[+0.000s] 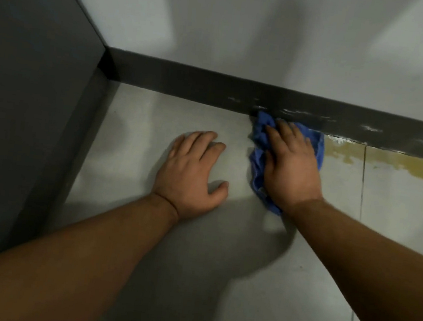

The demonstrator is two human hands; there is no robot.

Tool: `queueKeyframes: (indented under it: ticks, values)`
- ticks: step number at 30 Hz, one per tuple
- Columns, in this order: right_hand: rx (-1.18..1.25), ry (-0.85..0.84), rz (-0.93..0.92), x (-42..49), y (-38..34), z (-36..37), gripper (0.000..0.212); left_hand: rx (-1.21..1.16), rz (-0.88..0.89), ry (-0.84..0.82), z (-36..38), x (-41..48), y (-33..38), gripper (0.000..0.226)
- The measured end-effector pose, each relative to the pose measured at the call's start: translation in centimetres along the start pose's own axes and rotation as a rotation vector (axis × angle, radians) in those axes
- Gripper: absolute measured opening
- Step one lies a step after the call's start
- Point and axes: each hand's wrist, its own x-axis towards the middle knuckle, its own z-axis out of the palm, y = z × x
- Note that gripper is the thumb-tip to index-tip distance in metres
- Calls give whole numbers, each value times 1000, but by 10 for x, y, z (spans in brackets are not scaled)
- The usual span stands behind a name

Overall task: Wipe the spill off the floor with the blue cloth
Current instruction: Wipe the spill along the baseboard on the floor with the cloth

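My right hand (pixel 290 166) presses flat on a crumpled blue cloth (pixel 259 150) that lies on the grey floor, its far end touching the dark skirting board. A yellowish-brown spill (pixel 389 162) spreads along the foot of the skirting to the right of the cloth and runs out of view at the right edge. My left hand (pixel 193 174) rests palm down on the bare floor to the left of the cloth, fingers apart, holding nothing.
A dark skirting board (pixel 187 83) runs along the pale wall, with whitish smears on it above the cloth. A tall dark grey panel (pixel 29 86) closes the left side and meets the skirting in a corner. A thin floor joint (pixel 361 203) runs right of my right hand.
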Motion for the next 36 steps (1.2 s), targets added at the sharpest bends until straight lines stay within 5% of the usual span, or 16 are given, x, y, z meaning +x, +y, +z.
queueKeyframes:
  ticks: [4, 12, 16, 21, 25, 30, 36]
  values:
    - [20, 120, -39, -17, 2, 4, 45, 69, -57, 52, -7, 0, -38, 75]
    - [-191, 41, -616, 36, -38, -24, 35, 94, -23, 112, 2, 1, -40, 76]
    - [-381, -18, -642, 76, -81, -27, 62, 117, 1, 167, 3, 1, -38, 75]
    - [-585, 44, -602, 72, -50, -33, 47, 89, -5, 148, 0, 1, -38, 72]
    - [-542, 60, -518, 54, -15, -35, 36, 73, 2, 158, 1, 0, -39, 71]
    - [-420, 70, -321, 49, -24, -32, 45, 85, -8, 134, 1, 1, -37, 72]
    - [-337, 100, -552, 80, -79, -31, 44, 124, 2, 156, 0, 0, -37, 69]
